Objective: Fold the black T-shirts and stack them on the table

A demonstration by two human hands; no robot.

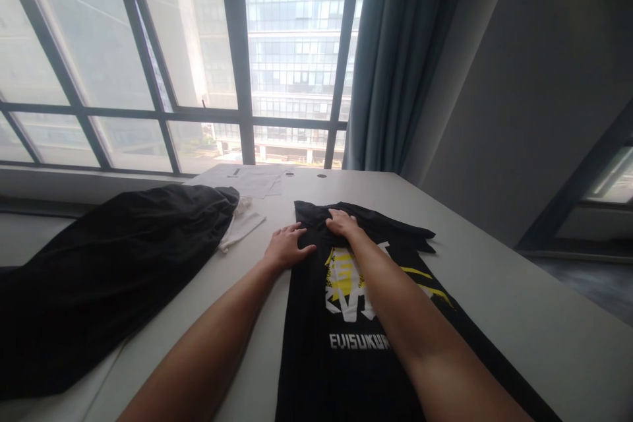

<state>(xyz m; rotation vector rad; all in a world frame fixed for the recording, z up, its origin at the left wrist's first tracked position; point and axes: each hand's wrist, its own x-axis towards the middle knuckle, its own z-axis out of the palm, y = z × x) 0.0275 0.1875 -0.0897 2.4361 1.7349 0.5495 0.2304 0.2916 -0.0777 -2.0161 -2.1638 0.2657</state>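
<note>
A black T-shirt [316, 316] with a yellow and white print and white lettering lies spread on the white table, its lower part running out of the bottom of the view. My left hand [287, 247] rests at the shirt's left edge, fingers stretched out, partly on the cloth and partly beside it. Farther in, near the collar end, my right hand [342, 222] lies on the fabric with its fingers extended. My right forearm covers part of the print. At the far right corner, a sleeve is folded across the top.
Another dark garment [123, 264] with white drawstrings or cloth ends [242, 227] lies to the left. Papers [252, 179] sit at the far end of the white table [519, 316]. Behind it are windows [297, 33] and a blue-grey curtain [395, 59].
</note>
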